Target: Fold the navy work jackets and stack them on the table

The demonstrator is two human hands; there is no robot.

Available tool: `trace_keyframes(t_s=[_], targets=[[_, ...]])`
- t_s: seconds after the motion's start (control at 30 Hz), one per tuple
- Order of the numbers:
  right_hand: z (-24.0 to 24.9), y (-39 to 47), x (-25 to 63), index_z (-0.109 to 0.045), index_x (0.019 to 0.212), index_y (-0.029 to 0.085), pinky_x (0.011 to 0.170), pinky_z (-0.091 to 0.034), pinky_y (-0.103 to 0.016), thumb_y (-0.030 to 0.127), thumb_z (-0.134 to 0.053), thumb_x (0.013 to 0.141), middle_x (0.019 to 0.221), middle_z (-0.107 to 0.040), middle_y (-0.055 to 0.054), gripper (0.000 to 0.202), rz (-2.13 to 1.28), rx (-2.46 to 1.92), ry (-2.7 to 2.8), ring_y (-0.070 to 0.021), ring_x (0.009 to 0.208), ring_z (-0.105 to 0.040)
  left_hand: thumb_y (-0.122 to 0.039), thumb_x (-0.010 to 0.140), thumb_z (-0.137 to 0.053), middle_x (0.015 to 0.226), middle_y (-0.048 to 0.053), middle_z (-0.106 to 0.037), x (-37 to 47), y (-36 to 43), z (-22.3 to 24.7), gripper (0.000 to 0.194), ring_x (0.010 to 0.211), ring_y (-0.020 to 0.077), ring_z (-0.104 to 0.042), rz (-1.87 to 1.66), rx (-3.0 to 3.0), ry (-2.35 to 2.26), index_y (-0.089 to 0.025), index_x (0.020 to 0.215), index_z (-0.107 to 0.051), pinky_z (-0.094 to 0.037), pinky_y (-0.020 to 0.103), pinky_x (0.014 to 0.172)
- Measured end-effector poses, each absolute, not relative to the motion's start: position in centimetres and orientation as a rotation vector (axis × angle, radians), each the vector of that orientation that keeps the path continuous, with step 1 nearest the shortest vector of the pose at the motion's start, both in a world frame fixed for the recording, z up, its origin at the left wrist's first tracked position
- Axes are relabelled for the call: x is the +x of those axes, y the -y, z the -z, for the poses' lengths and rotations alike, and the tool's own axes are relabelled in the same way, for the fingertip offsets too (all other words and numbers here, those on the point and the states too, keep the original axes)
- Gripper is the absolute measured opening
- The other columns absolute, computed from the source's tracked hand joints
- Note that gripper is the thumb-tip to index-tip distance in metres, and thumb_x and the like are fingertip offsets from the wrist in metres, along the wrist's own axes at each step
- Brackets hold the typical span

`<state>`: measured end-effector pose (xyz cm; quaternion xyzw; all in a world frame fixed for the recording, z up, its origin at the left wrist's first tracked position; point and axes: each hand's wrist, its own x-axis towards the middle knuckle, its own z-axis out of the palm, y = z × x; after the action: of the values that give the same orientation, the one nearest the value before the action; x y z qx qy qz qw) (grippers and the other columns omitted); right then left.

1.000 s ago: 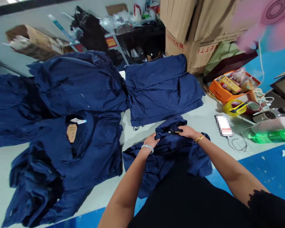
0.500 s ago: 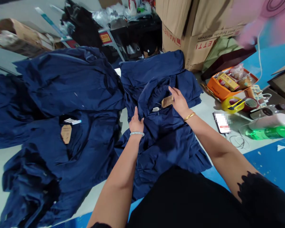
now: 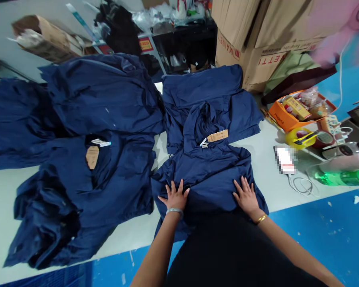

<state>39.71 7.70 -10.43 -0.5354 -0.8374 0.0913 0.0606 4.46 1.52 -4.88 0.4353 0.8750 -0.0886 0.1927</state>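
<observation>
A navy garment (image 3: pixel 209 171) lies spread in front of me, its collar away from me. My left hand (image 3: pixel 176 196) rests flat on its left part, fingers apart, a pale bangle at the wrist. On its right part lies my right hand (image 3: pixel 245 196), fingers spread, below it a gold bracelet. Neither hand holds anything. A brown paper tag (image 3: pixel 217 136) sticks out at the collar beside small white labels. Folded navy garments (image 3: pixel 202 81) lie just beyond. To the left is another navy garment (image 3: pixel 119 179) with a brown tag (image 3: pixel 92 157) in its neck opening.
More navy garments (image 3: pixel 104 95) are piled at the back left of the white table (image 3: pixel 137 235). On the right are a phone (image 3: pixel 285 159) with a cable, yellow tape (image 3: pixel 300 138), an orange box (image 3: pixel 302 107) and a green bottle (image 3: pixel 341 176). Cardboard boxes (image 3: pixel 251 59) stand behind.
Both hands have moved from the collar down to the garment's lower part and now lie flat with fingers spread. The collar tag has turned to point right, and the garment lies smoother.
</observation>
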Motion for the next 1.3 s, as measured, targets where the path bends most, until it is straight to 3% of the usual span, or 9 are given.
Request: trace_keyframes(t_s=[0.23,0.33,0.5,0.6,0.67,0.83,1.1,1.17,1.3], targets=[[11.0,-14.2,45.6,-0.049,0.157,0.029,0.127,-0.022,-0.058,0.040,-0.043,0.106,0.171,-0.031,-0.012,0.053,-0.099,-1.665,2.663,-0.0309,0.157,-0.031,-0.069,0.099,-0.034,0.178,-0.001,-0.013,3.3,-4.6,6.3,0.066,0.162,0.0432,-0.003,0.205,1.225,-2.379,-0.052,0.162,-0.026,-0.012,0.087,0.113],[10.5,-17.8,47.6,-0.048,0.158,0.029,0.127,-0.024,-0.056,0.041,-0.041,0.106,0.172,-0.031,-0.009,0.054,-0.152,-1.768,2.670,-0.0295,0.158,-0.029,-0.070,0.098,-0.034,0.178,-0.004,-0.010,3.0,-6.3,6.5,0.067,0.161,0.0451,0.001,0.209,1.281,-2.329,-0.053,0.162,-0.024,-0.007,0.088,0.113],[9.1,-22.4,47.9,-0.043,0.160,0.023,0.123,-0.030,-0.059,0.043,-0.041,0.105,0.173,-0.027,-0.015,0.059,-0.381,-2.066,2.526,-0.0328,0.157,-0.030,-0.071,0.097,-0.036,0.178,-0.004,-0.007,2.8,-7.3,6.5,0.071,0.161,0.0451,0.002,0.227,1.296,-2.302,-0.052,0.163,-0.019,-0.007,0.087,0.114],[7.5,-21.3,45.7,-0.047,0.157,0.018,0.123,-0.025,-0.067,0.036,-0.044,0.102,0.171,-0.028,-0.021,0.058,-0.290,-2.084,2.400,-0.0363,0.156,-0.031,-0.073,0.096,-0.037,0.178,-0.002,-0.009,2.6,-6.1,6.8,0.077,0.162,0.0434,0.001,0.216,1.333,-2.315,-0.048,0.165,-0.015,-0.011,0.085,0.116],[6.9,-18.6,43.5,-0.046,0.157,0.015,0.124,-0.023,-0.064,0.034,-0.043,0.102,0.172,-0.024,-0.021,0.058,-0.156,-1.938,2.343,-0.0352,0.158,-0.027,-0.074,0.095,-0.038,0.178,-0.001,-0.008,2.4,-4.8,7.2,0.080,0.162,0.0422,-0.001,0.222,1.352,-2.339,-0.045,0.166,-0.014,-0.011,0.084,0.116],[8.2,-11.4,38.9,-0.046,0.158,0.033,0.124,-0.023,-0.066,0.039,-0.041,0.105,0.174,-0.027,-0.010,0.053,-0.221,-1.580,2.593,-0.0318,0.159,-0.026,-0.072,0.096,-0.040,0.178,0.005,-0.007,2.4,-2.0,7.7,0.082,0.163,0.0385,-0.004,0.273,1.381,-2.436,-0.040,0.167,-0.016,-0.009,0.082,0.118],[11.0,-11.4,39.4,-0.050,0.155,0.035,0.122,-0.026,-0.068,0.043,-0.040,0.105,0.171,-0.034,-0.008,0.051,-0.210,-1.611,2.641,-0.0307,0.156,-0.033,-0.074,0.095,-0.041,0.178,0.001,-0.007,2.3,-1.9,6.9,0.081,0.163,0.0393,-0.002,0.285,1.338,-2.367,-0.044,0.166,-0.018,-0.006,0.083,0.118],[10.4,-11.8,39.6,-0.057,0.149,0.034,0.119,-0.031,-0.068,0.043,-0.041,0.105,0.166,-0.043,-0.009,0.048,-0.232,-1.593,2.618,-0.0317,0.151,-0.040,-0.074,0.094,-0.045,0.177,0.002,-0.013,2.2,-2.1,6.3,0.080,0.162,0.0408,-0.006,0.269,1.330,-2.359,-0.044,0.165,-0.024,-0.004,0.084,0.117],[8.0,-15.5,40.2,-0.078,0.113,0.023,0.105,-0.049,-0.053,0.046,-0.043,0.104,0.132,-0.071,-0.015,0.043,-0.278,-1.555,2.470,-0.0307,0.117,-0.066,-0.067,0.098,-0.044,0.165,0.008,-0.045,1.0,-3.3,4.3,0.064,0.156,0.0391,-0.031,0.131,1.382,-2.410,-0.035,0.153,-0.055,-0.013,0.074,0.124]])
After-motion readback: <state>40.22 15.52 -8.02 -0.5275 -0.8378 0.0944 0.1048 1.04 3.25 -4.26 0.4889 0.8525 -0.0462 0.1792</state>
